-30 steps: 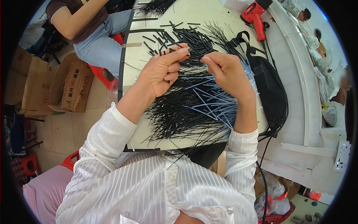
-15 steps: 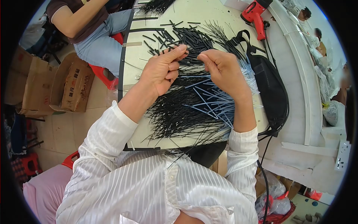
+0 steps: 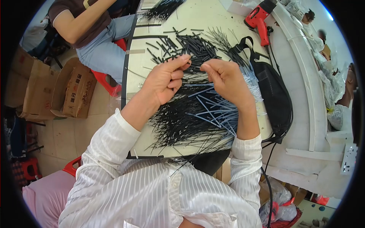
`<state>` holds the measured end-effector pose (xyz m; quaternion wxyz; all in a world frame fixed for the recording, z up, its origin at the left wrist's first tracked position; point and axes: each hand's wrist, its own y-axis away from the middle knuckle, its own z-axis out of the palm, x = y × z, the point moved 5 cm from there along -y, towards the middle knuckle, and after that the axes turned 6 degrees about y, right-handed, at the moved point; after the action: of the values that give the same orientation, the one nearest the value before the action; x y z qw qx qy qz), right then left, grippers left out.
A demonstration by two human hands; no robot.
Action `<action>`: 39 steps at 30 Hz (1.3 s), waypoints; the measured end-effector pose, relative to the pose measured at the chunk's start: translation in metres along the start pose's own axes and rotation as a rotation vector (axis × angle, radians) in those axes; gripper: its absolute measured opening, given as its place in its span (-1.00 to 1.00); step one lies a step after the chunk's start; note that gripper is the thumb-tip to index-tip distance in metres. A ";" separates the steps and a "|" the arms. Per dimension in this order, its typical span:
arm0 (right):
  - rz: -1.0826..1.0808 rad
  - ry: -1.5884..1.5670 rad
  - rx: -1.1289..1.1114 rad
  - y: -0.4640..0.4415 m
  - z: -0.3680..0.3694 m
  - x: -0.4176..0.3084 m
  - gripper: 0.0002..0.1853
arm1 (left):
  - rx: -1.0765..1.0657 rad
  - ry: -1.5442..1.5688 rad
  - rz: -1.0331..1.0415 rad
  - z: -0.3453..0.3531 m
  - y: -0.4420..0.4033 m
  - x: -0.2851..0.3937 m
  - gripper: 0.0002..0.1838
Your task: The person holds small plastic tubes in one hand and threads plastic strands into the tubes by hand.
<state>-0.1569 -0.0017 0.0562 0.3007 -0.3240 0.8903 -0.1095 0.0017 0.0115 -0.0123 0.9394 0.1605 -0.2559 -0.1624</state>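
Both of my hands are raised over the table, level with each other and a short gap apart. My left hand is closed, thumb and forefinger pinched; a small dark tip shows at the fingertips, too small to name. My right hand is also closed in a pinch, and what it holds is hidden. Under them lies a wide spread of thin black wires, with pale blue-grey strands at their right side. Beyond my fingers is a loose heap of short black tubes.
A red heat gun lies at the far right of the table. Nearer is a black pouch with a strap. Another black wire bundle is at the back. A seated person and cardboard boxes are at left.
The whole view has shifted slightly, so the table sits lower in the picture. My hands stay pinched and close together, with almost the same gap between them.
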 end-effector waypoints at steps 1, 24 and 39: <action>-0.009 0.008 0.009 -0.002 -0.002 0.000 -0.88 | -0.013 -0.003 0.008 0.002 -0.001 0.001 -0.84; -0.013 0.191 0.003 0.002 0.009 -0.007 -0.73 | -0.032 -0.009 -0.037 -0.001 -0.001 -0.010 -0.88; 0.008 0.203 -0.035 0.002 -0.015 -0.009 -0.70 | -0.036 0.023 -0.021 0.007 0.001 -0.001 -0.89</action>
<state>-0.1620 0.0056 0.0715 0.2035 -0.3128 0.9193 -0.1251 -0.0028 0.0115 -0.0066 0.9432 0.1482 -0.2402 -0.1751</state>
